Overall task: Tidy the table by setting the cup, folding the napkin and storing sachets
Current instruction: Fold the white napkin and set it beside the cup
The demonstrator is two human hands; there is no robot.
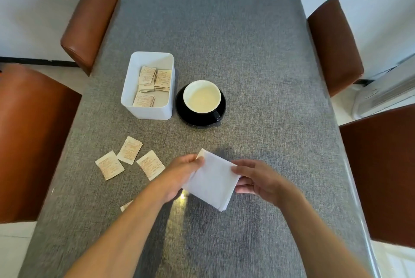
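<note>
Both hands hold the white napkin just above the near part of the table.

Left hand (179, 174) pinches the far left corner of the napkin (213, 180), and right hand (253, 176) grips its right edge, fingers curled under and thumb on top. It looks thin, soft and already folded into a small square with layers showing at its near corner. I think the layers could slide apart or the fold could go crooked if one hand lets go too soon. A sleeve or arm could also brush the loose sachets (130, 161) lying on the grey table (258, 53) just to the left. Farther away, the white box (147, 111) holds more sachets, and the cup (202, 97) sits on a black saucer (197, 118) right beside it.
</note>
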